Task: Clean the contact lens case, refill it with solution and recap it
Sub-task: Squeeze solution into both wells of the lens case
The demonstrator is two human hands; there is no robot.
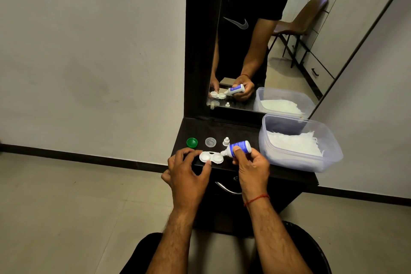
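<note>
Head view, biggest thing first: the mirror (255,40) stands at 12 o'clock above the dark shelf (244,128). On the shelf's 3 o'clock side sits a clear plastic tub (333,155) holding white tissues (293,143).

Your right hand (252,168) grips the solution bottle (240,148), thumb across its blue label. The bottle is tipped nearly flat, its nozzle pointing to 9 o'clock over the rim of the case's right well. Your left hand (185,170) pinches the lens case (211,157), fingers at its 9 o'clock end and thumb on the front edge. The case lies uncapped near the shelf's front edge, at 6 o'clock.

Behind the case, from 11 to 1 o'clock, stand the green cap (192,142), the clear cap (210,142) and the small white bottle cap (226,141), each apart from the others.

You look to be putting solution into the right well; whether as a rinse or the refill, I cannot tell, and no liquid shows. Next, squeeze gently with the case held level, move the nozzle to the left well, then reach for the caps.
</note>
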